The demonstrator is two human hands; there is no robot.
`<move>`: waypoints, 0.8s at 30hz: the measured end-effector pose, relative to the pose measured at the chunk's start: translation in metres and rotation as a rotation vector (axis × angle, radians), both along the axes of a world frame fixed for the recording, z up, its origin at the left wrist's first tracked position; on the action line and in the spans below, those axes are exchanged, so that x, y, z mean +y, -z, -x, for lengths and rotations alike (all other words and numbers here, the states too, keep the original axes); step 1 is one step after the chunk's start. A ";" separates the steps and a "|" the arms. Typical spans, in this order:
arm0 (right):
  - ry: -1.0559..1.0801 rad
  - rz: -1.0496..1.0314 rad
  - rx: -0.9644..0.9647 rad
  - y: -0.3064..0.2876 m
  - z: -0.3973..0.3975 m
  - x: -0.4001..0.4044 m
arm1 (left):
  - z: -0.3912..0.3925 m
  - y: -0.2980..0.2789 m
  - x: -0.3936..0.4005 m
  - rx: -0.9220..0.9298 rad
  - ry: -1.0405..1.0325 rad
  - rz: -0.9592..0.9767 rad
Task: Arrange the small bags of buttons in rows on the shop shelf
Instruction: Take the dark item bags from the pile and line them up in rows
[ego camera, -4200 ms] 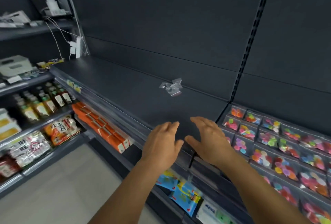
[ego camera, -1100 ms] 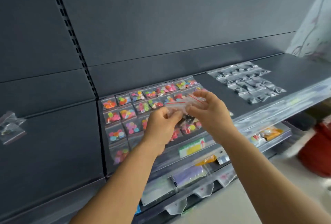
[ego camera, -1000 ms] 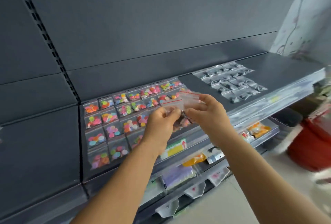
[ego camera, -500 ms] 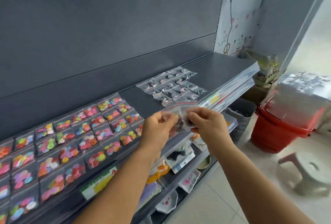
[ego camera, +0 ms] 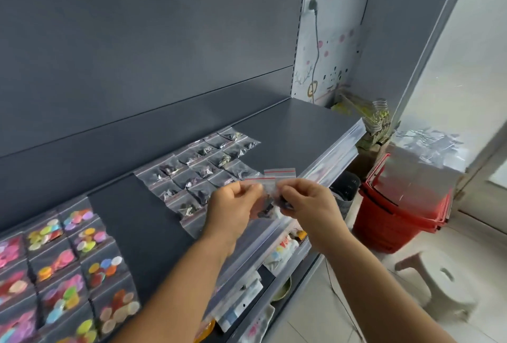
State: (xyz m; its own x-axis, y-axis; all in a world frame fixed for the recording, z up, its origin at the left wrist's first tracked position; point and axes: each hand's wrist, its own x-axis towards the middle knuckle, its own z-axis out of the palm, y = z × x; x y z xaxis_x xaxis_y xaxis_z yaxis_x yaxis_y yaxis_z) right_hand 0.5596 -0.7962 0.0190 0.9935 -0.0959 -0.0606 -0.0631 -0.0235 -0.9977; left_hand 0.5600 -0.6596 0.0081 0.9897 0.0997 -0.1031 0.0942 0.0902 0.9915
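While the clear bags of dark buttons (ego camera: 270,191) hang between them above the shelf's front edge, our left hand (ego camera: 236,207) and right hand (ego camera: 307,202) each pinch the plastic by its red-striped top. Just behind our hands, rows of dark-button bags (ego camera: 200,169) lie flat on the grey shelf (ego camera: 296,128); rows of bright-button bags (ego camera: 65,263) fill the near left, with a bare strip between. To the right the shelf lies bare to its end, beside red baskets (ego camera: 395,219) and a white stool (ego camera: 439,285) on the tiled floor.
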 end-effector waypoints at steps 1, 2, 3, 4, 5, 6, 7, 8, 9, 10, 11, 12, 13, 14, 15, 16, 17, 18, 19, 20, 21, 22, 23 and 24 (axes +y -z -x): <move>0.010 0.020 -0.006 0.000 -0.012 -0.004 | -0.012 0.000 -0.003 -0.005 0.006 -0.008; 0.014 0.042 -0.015 0.000 -0.023 -0.008 | -0.023 0.000 -0.006 -0.007 0.008 -0.019; 0.018 0.055 -0.023 0.000 -0.033 -0.011 | -0.033 0.000 -0.008 -0.008 0.002 -0.035; 0.026 0.057 -0.024 0.000 -0.042 -0.014 | -0.042 0.000 -0.009 -0.011 -0.011 -0.052; 0.035 0.053 -0.020 0.001 -0.051 -0.016 | -0.049 0.000 -0.010 -0.014 -0.026 -0.065; 0.041 0.048 -0.013 0.001 -0.060 -0.017 | -0.056 0.000 -0.010 -0.017 -0.043 -0.077; 0.041 0.046 -0.005 0.001 -0.068 -0.018 | -0.062 0.000 -0.010 -0.022 -0.060 -0.097; 0.035 0.051 0.002 0.001 -0.076 -0.019 | -0.068 0.000 -0.009 -0.029 -0.080 -0.127; 0.025 0.064 0.003 0.001 -0.085 -0.019 | -0.073 0.000 -0.007 -0.037 -0.102 -0.162; 0.014 0.083 -0.001 0.002 -0.094 -0.019 | -0.079 0.000 -0.005 -0.044 -0.124 -0.195; 0.006 0.105 -0.008 0.002 -0.103 -0.019 | -0.084 0.000 -0.002 -0.050 -0.146 -0.222; -0.002 0.130 -0.014 0.002 -0.112 -0.019 | -0.090 0.000 0.000 -0.056 -0.166 -0.244; -0.011 0.163 -0.021 0.003 -0.122 -0.018 | -0.095 0.000 0.002 -0.060 -0.181 -0.260; -0.023 0.208 -0.028 0.004 -0.131 -0.018 | -0.100 0.000 0.003 -0.062 -0.194 -0.273; -0.038 0.259 -0.037 0.006 -0.141 -0.018 | -0.105 0.001 0.004 -0.061 -0.207 -0.287; -0.055 0.311 -0.050 0.007 -0.151 -0.018 | -0.111 0.002 0.003 -0.056 -0.220 -0.309; -0.076 0.356 -0.062 0.008 -0.162 -0.019 | -0.117 0.003 0.002 -0.047 -0.234 -0.340; -0.100 0.392 -0.073 0.009 -0.172 -0.020 | -0.122 0.005 0.000 -0.037 -0.254 -0.368; -0.125 0.423 -0.081 0.011 -0.182 -0.021 | -0.129 0.008 -0.003 -0.029 -0.278 -0.390; -0.149 0.453 -0.086 0.013 -0.192 -0.022 | -0.135 0.010 -0.007 -0.022 -0.304 -0.410; -0.176 0.484 -0.085 0.015 -0.202 -0.024 | -0.142 0.013 -0.011 -0.012 -0.329 -0.435; -0.206 0.510 -0.082 0.017 -0.211 -0.026 | -0.148 0.016 -0.015 0.000 -0.350 -0.465; -0.238 0.528 -0.077 0.019 -0.221 -0.029 | -0.154 0.019 -0.019 0.016 -0.369 -0.500; -0.270 0.541 -0.072 0.021 -0.230 -0.031 | -0.160 0.021 -0.024 0.036 -0.384 -0.535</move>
State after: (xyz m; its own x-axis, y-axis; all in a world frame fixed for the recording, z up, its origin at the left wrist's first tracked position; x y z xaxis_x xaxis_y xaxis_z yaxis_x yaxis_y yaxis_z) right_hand 0.7891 -0.8273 -0.0025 0.9868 0.1617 -0.0054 0.0829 -0.5344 -0.8411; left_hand 0.7202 -0.6838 -0.0133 0.8702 0.4920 0.0261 0.1879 -0.3804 0.9055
